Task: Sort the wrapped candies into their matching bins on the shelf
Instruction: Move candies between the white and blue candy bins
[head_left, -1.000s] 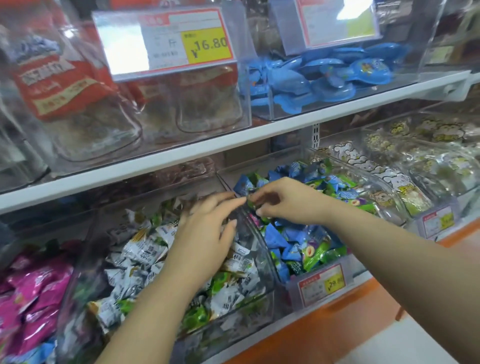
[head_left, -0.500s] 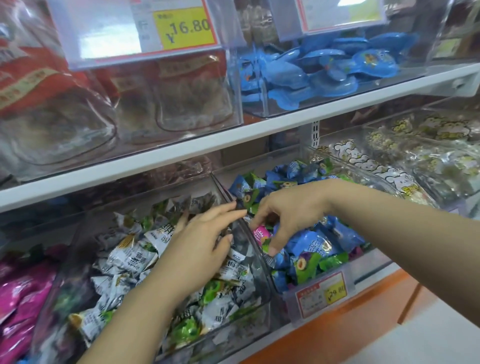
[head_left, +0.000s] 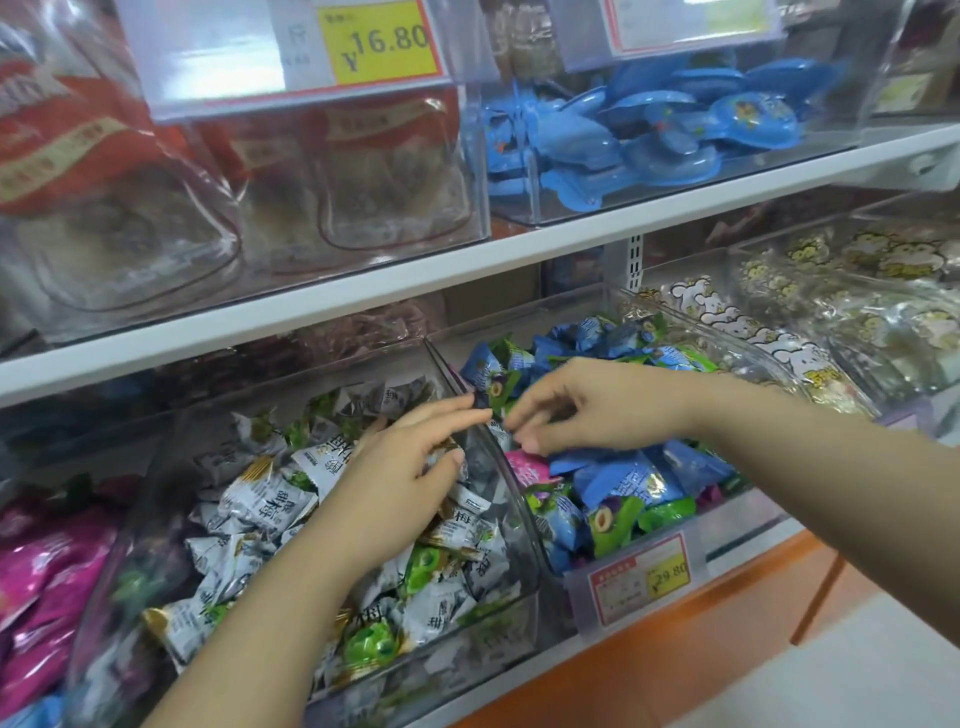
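Two clear bins stand side by side on the lower shelf. The left bin (head_left: 498, 618) holds silver-white wrapped candies (head_left: 260, 499). The right bin (head_left: 576, 582) holds blue and green wrapped candies (head_left: 623, 483), with one pink candy (head_left: 527, 467) lying among them. My left hand (head_left: 405, 473) rests on the silver-white pile, fingers stretched toward the wall between the bins. My right hand (head_left: 587, 410) hovers over the blue pile with fingers curled down, fingertips at that wall, where they seem to pinch a small silver-white candy (head_left: 497, 429). The fingertips of both hands nearly meet.
A bin of pink packets (head_left: 47, 571) sits at the far left. Bins of clear cartoon-printed packets (head_left: 779, 343) stand to the right. The upper shelf (head_left: 467, 270) carries red-labelled bags and blue packs close above my hands. A price tag (head_left: 641, 577) hangs on the right bin's front.
My right hand rose out of the blue pile and moved left to the wall between the bins. My left hand stayed on the silver-white candies.
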